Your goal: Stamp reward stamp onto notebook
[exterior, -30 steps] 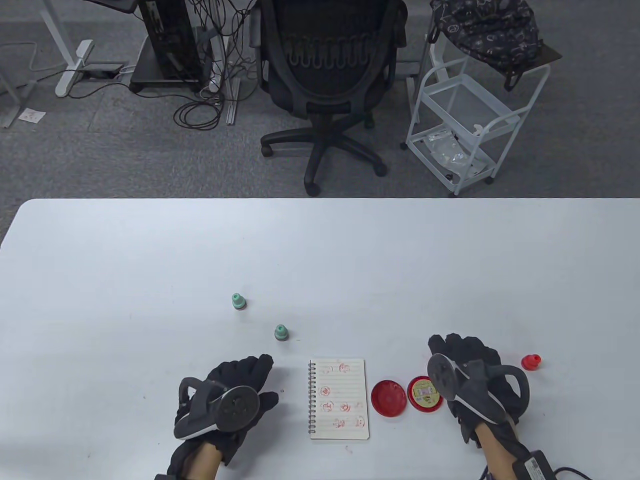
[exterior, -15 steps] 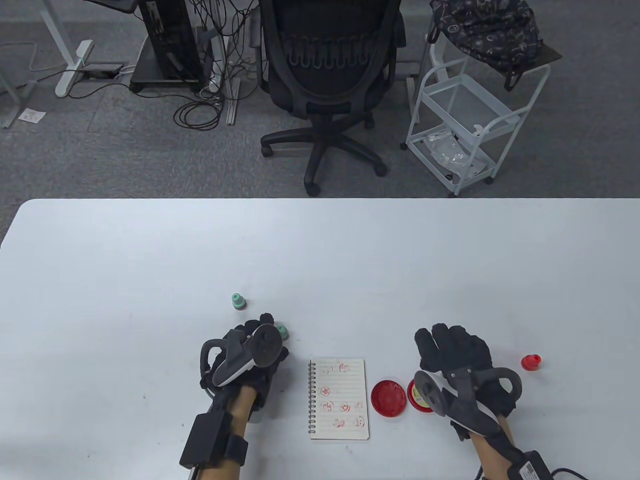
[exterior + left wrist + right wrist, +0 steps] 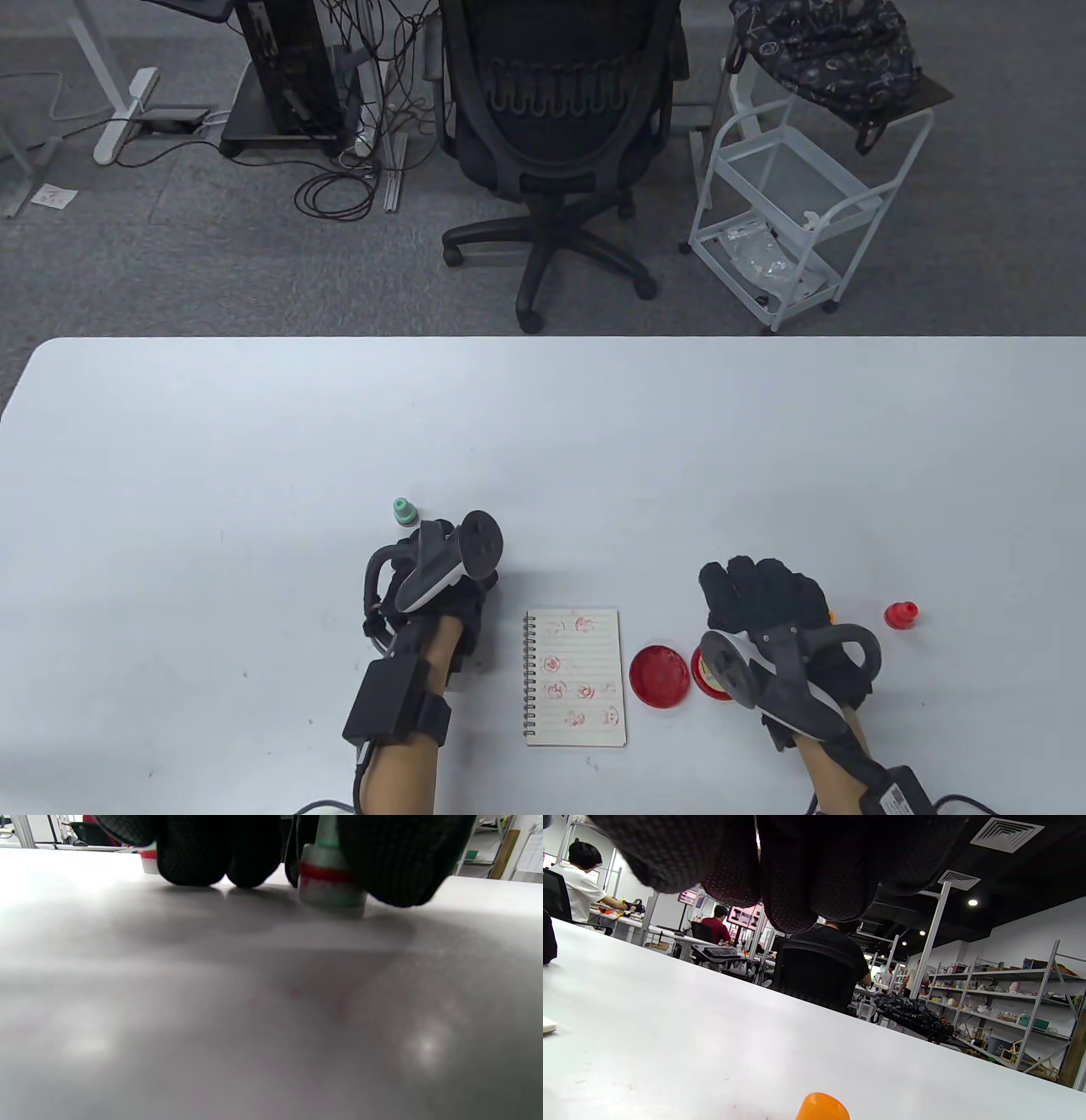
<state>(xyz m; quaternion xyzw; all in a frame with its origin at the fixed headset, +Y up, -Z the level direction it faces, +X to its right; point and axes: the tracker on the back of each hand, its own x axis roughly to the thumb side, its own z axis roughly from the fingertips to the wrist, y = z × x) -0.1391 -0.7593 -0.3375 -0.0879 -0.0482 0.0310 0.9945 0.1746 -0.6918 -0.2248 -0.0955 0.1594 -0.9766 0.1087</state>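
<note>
The spiral notebook [image 3: 575, 677] lies open on the white table [image 3: 543, 424], with several red stamp marks on its page. My left hand [image 3: 475, 581] is just left of the notebook's top. In the left wrist view its fingers [image 3: 195, 853] and thumb grip a small green stamp [image 3: 331, 885] that stands on the table. My right hand [image 3: 764, 594] lies open, fingers spread, above the red ink pad [image 3: 702, 671], which it partly hides. The pad's red lid [image 3: 660, 675] lies beside the notebook.
A second green stamp [image 3: 404, 510] stands behind my left hand. A red stamp [image 3: 900, 615] stands right of my right hand. An orange knob [image 3: 823, 1107] shows below my right palm. An office chair [image 3: 551, 127] and a white cart [image 3: 789, 212] stand beyond the table.
My left hand has moved forward and right from its rest spot to the nearer green stamp and closed around it. My right hand slid slightly left and towards me.
</note>
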